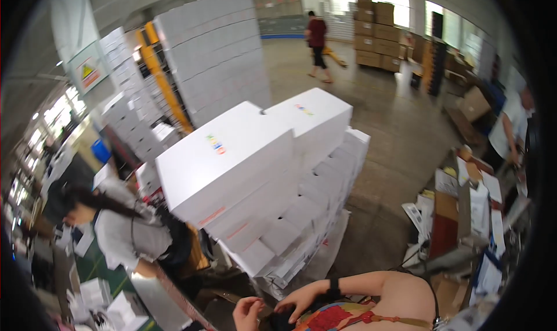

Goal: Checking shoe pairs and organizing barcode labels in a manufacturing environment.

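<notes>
Low in the head view, my left hand (248, 313) is raised with its fingers curled together; whatever they may hold is too small or hidden to make out. Just right of it, my right hand (303, 299) hangs with fingers stretched and apart, over something dark close to my body. A black band (333, 286) circles that wrist. Patterned red and multicoloured cloth (333, 318) lies under my right forearm. Ahead of both hands rises a tall stack of white boxes (232, 151), apart from them, its two top boxes bearing small coloured printing.
At left a co-worker in a white top (130, 232) bends over a bench. More white boxes (209, 58) stand high behind. A person in dark red (316, 32) walks near brown cartons (377, 35). Cluttered cardboard (447, 215) and another person (509, 128) are at right.
</notes>
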A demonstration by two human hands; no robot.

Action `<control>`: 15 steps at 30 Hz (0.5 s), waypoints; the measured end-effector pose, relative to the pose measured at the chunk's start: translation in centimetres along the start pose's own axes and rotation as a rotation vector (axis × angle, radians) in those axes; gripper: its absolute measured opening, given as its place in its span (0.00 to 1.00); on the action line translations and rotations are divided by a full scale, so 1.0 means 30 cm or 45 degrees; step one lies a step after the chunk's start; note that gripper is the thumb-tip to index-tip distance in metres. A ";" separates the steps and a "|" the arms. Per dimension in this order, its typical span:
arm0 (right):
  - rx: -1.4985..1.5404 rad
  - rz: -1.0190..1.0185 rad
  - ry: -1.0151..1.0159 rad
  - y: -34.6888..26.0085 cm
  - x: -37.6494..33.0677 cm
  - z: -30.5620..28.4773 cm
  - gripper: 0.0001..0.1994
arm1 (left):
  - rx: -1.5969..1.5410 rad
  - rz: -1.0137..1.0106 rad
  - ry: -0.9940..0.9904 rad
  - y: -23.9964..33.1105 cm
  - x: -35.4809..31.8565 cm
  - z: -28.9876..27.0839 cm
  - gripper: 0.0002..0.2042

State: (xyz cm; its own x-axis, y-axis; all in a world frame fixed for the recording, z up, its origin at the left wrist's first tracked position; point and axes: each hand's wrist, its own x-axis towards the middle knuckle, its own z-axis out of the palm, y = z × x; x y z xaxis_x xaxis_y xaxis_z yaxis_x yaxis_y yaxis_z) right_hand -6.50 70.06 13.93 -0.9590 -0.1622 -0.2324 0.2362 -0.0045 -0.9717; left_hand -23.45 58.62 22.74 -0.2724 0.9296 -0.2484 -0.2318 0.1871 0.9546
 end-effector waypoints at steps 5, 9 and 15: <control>-0.595 0.716 1.066 0.125 -0.347 0.103 0.33 | 0.617 -0.250 -0.967 0.043 0.244 0.152 0.08; -0.183 0.884 1.803 0.284 -0.498 0.305 0.29 | 0.274 0.549 -1.950 0.360 0.280 0.537 0.07; -0.108 1.041 1.498 0.444 -0.527 0.258 0.22 | -0.373 0.672 -2.590 0.442 0.218 0.957 0.09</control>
State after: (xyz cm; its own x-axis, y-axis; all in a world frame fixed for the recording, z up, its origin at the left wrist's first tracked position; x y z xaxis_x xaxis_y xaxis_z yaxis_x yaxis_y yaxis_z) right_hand 13.02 64.93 4.99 -0.1405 0.8056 -0.5756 0.8047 -0.2458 -0.5405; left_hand -1.49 76.31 38.49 0.7528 -0.1394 0.6433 -0.6495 0.0014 0.7604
